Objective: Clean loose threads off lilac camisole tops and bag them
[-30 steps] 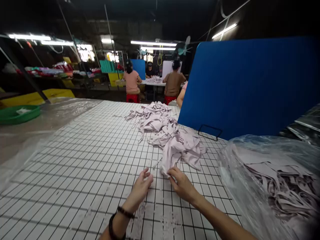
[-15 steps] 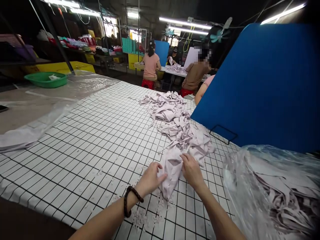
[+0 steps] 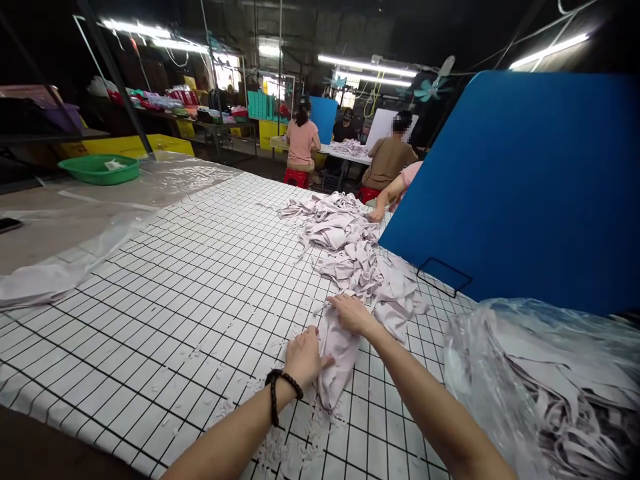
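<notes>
A pale pinkish cloth piece [image 3: 340,363] lies on the white table cover with black grid lines [image 3: 210,287]. My left hand [image 3: 304,355], with a dark beaded bracelet at the wrist, is at the left edge of this cloth, its thumb out over the fabric; whether it pinches any cloth is hidden. My right hand [image 3: 351,313] rests over the upper end of the piece with its fingers stretched toward the left. Just beyond it, a long heap of similar cloth pieces [image 3: 355,260] runs up the table.
On the right stand a big blue board [image 3: 525,193] and a clear plastic bag of cloth [image 3: 565,373]. A co-worker's hand [image 3: 379,212] touches the heap's far end. A green basket [image 3: 100,171] sits far left. Small scraps lie near my hands.
My right hand has moved left and across the cloth's upper end. My left hand has shifted slightly. A co-worker's arm now reaches out from behind the blue board to the heap.
</notes>
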The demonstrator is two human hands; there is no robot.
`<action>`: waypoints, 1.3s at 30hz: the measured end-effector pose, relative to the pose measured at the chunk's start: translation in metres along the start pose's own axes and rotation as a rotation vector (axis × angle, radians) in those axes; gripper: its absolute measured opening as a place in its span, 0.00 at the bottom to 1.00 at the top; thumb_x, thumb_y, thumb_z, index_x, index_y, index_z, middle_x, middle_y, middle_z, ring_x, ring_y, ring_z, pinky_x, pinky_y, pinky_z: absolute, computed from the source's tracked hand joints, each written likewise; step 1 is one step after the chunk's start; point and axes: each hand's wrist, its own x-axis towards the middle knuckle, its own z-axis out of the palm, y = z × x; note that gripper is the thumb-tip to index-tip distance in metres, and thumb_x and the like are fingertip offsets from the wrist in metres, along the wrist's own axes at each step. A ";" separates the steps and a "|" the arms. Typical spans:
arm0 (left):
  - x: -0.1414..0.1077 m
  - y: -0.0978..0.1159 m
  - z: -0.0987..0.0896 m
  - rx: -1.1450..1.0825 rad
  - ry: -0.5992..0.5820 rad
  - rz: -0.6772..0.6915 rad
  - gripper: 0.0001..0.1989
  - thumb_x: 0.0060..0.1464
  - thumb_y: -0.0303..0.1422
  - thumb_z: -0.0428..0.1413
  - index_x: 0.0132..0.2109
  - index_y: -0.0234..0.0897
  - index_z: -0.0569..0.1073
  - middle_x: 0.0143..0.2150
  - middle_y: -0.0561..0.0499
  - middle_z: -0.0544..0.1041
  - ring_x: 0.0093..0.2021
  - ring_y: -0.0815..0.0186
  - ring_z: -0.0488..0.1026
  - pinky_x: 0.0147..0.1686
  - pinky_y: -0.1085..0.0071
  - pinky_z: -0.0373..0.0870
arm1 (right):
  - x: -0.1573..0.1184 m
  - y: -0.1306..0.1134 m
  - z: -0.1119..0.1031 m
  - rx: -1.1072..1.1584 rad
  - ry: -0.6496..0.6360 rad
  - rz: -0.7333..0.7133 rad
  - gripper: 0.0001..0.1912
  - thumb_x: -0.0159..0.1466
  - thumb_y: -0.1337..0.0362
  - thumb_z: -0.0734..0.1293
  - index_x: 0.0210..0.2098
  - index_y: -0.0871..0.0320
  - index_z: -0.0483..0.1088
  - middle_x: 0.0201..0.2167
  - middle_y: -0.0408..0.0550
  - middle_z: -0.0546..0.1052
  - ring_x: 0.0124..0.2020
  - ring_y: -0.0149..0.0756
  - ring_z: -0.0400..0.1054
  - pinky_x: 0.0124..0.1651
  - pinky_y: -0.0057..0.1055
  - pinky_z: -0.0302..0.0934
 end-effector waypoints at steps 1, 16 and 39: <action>0.002 -0.002 -0.002 -0.022 -0.033 -0.007 0.29 0.42 0.47 0.61 0.48 0.37 0.64 0.41 0.45 0.74 0.43 0.54 0.71 0.40 0.65 0.62 | 0.006 -0.001 -0.003 -0.011 -0.029 -0.010 0.16 0.57 0.73 0.62 0.44 0.57 0.70 0.43 0.53 0.73 0.47 0.44 0.63 0.48 0.37 0.53; 0.030 0.021 -0.011 -0.711 -0.245 0.438 0.21 0.50 0.48 0.55 0.23 0.35 0.66 0.23 0.55 0.65 0.25 0.72 0.63 0.26 0.75 0.59 | -0.096 0.039 -0.051 1.059 0.279 0.138 0.14 0.60 0.51 0.61 0.34 0.55 0.57 0.30 0.45 0.68 0.32 0.34 0.64 0.33 0.28 0.59; 0.035 -0.001 -0.055 -0.426 0.905 0.190 0.08 0.46 0.20 0.47 0.28 0.39 0.59 0.32 0.52 0.64 0.34 0.67 0.65 0.35 0.72 0.64 | -0.127 0.008 -0.012 -0.087 0.740 0.781 0.06 0.61 0.70 0.55 0.30 0.59 0.61 0.21 0.44 0.64 0.21 0.31 0.55 0.25 0.28 0.40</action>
